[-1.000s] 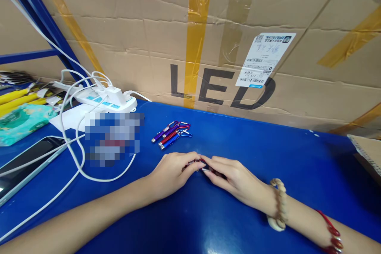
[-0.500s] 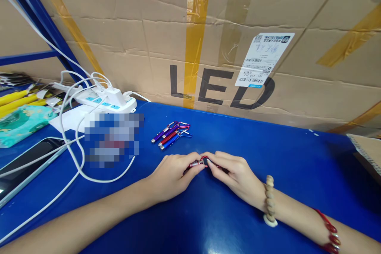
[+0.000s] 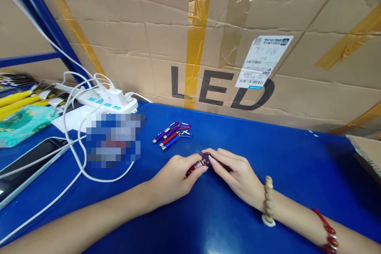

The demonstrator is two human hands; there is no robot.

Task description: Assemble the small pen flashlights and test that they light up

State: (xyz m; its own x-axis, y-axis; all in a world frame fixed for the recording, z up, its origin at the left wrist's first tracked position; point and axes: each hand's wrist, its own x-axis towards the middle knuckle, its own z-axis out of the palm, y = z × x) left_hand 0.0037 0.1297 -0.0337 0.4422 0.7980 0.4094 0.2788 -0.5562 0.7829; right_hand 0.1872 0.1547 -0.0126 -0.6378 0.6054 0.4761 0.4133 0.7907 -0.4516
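Observation:
My left hand (image 3: 174, 178) and my right hand (image 3: 236, 174) meet at the middle of the blue table (image 3: 268, 158). Together they pinch a small red keychain flashlight (image 3: 196, 165). The left fingers grip its body, and the right fingertips hold the red clip ring (image 3: 206, 156) at its end. Just beyond the hands lies a small bunch of similar keychain flashlights (image 3: 172, 135) in purple, red and blue. A bead bracelet sits on my right wrist.
A big cardboard box marked LED (image 3: 220, 47) walls off the back. A white power strip (image 3: 107, 99) with plugs and white cables (image 3: 74, 154) lies at the left, beside a tablet (image 3: 26, 166), a teal packet (image 3: 20, 123) and yellow items (image 3: 14, 101). Another carton corner (image 3: 367, 149) is at the right.
Both hands have lifted and turned a little, bringing the red flashlight and its clip ring more into sight. The bunch of flashlights has not moved.

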